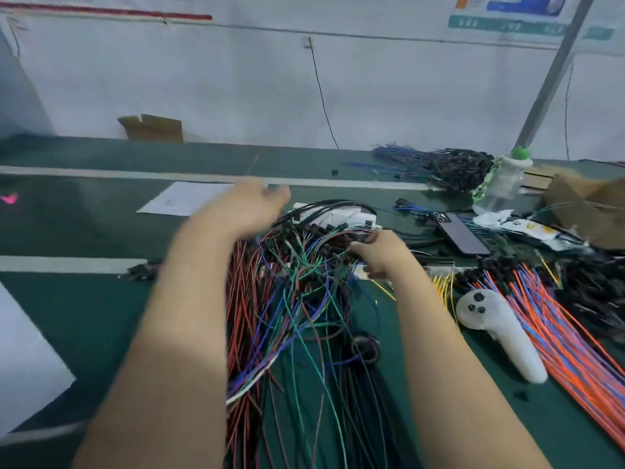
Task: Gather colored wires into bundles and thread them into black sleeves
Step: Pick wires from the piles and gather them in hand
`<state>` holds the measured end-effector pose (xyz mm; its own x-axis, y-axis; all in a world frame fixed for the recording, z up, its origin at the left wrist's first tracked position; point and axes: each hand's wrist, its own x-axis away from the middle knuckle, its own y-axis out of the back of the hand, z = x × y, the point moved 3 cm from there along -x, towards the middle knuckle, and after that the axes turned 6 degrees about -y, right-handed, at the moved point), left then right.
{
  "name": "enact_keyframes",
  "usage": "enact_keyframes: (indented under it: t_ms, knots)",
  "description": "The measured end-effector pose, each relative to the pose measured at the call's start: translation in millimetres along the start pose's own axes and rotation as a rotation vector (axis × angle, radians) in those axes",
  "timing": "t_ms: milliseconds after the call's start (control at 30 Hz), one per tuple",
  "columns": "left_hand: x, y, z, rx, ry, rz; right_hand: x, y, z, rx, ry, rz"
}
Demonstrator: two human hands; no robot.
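A tangled heap of red, green, blue and black wires (297,306) lies on the green table (84,299) between my forearms. My left hand (247,208) is blurred above the heap's far left end, fingers spread and relaxed, holding nothing that I can see. My right hand (380,253) rests on the heap's far right end, its fingers curled round a clump of wire ends with black connectors. Black sleeved wire loops (338,206) arch just beyond the heap. A small black coil (365,346) lies among the wires.
Orange and blue wires (558,333) fan out at right, beside a white controller (500,333) and yellow wires (443,286). A phone (461,235), a bottle (504,181), a cardboard box (581,204), a dark wire bundle (449,167) and a paper sheet (186,198) lie farther back.
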<state>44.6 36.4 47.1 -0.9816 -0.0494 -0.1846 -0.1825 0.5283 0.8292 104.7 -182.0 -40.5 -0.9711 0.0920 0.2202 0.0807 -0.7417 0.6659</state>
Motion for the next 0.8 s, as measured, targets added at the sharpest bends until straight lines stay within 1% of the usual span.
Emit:
enact_keyframes:
  t_ms: [33, 67, 100, 133, 167, 200, 233, 300, 333, 367, 400, 433, 467, 533, 600, 633, 700, 800]
  knots:
    - [5, -26, 1, -0.108, 0.047, 0.163, 9, 0, -4, 0.002, -0.013, 0.057]
    - [11, -58, 4, -0.148, 0.105, 0.310, 19, -2, -8, 0.012, -0.016, 0.121]
    - [25, -84, 3, -0.139, 0.164, 0.388, 29, -6, -11, 0.041, 0.000, 0.173]
    - [34, -99, 0, -0.135, 0.198, 0.424, 38, -11, -13, 0.074, 0.041, 0.201]
    - [37, -107, -4, -0.110, 0.181, 0.385, 46, -17, -14, 0.068, 0.101, 0.213]
    - [34, -109, -9, -0.026, 0.168, 0.313, 52, -23, -13, 0.007, 0.181, 0.210]
    - [32, -108, -18, 0.121, 0.152, 0.229, 55, -28, -12, -0.114, 0.252, 0.180]
    - [31, -104, -41, 0.501, 0.122, 0.127, 56, -25, -14, -0.458, 0.304, 0.051]
    - [32, -101, -51, 0.723, 0.128, 0.113, 55, -20, -17, -0.621, 0.303, -0.010]
    - [33, -101, -59, 0.910, 0.137, 0.134, 53, -15, -22, -0.743, 0.285, -0.037]
    - [36, -101, -66, 1.005, 0.139, 0.190, 48, -12, -28, -0.794, 0.252, -0.041]
    - [41, -104, -70, 0.997, 0.145, 0.263, 44, -10, -34, -0.774, 0.212, -0.037]
    - [46, -109, -70, 0.911, 0.167, 0.345, 40, -10, -42, -0.692, 0.173, -0.030]
    - [59, -117, -61, 0.632, 0.200, 0.469, 35, -16, -59, -0.418, 0.099, -0.004]
    - [65, -112, -46, 0.494, 0.237, 0.499, 30, -22, -75, -0.173, 0.033, -0.002]
    - [67, -104, -36, 0.455, 0.247, 0.501, 28, -23, -80, -0.110, 0.007, -0.012]
    - [69, -81, -13, 0.407, 0.250, 0.481, 25, -23, -84, -0.145, -0.034, -0.012]
    - [72, -32, 25, 0.426, 0.302, 0.379, 21, -23, -84, -0.407, -0.097, -0.031]
